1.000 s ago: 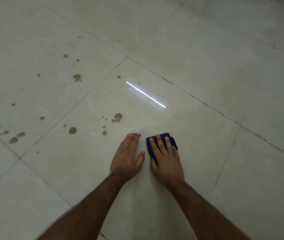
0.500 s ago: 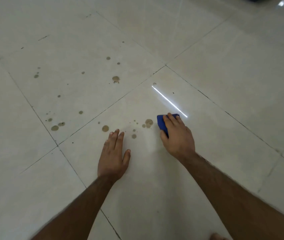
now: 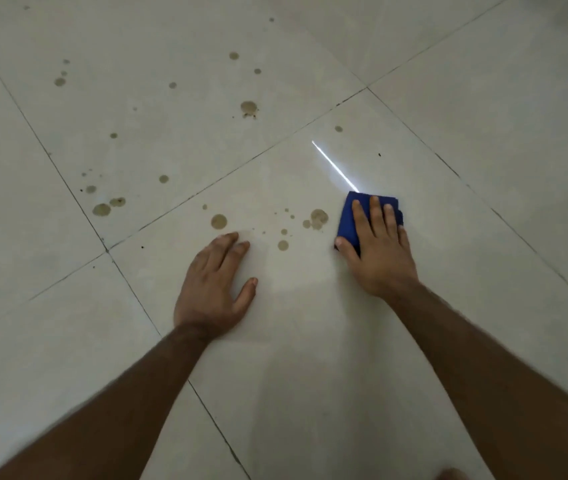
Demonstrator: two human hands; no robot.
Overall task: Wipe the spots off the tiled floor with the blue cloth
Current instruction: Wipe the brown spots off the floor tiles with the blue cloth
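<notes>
since a second ago the right hand (image 3: 381,251) has slid the blue cloth (image 3: 353,216) forward, pressing it flat-fingered just right of the big spot (image 3: 318,218); left hand (image 3: 211,289) rests spread on the tiled floor (image 3: 483,133), every visible spot unwiped.

The right hand (image 3: 381,252) presses a folded blue cloth (image 3: 352,220) flat on the floor (image 3: 483,168), fingers (image 3: 376,216) straight across it. Just left of the cloth lies a brown spot (image 3: 319,218), with more spots (image 3: 218,221) scattered beyond. The left hand (image 3: 211,289) rests flat on the tile nearby. A bright reflection (image 3: 334,166) streaks above the cloth.
</notes>
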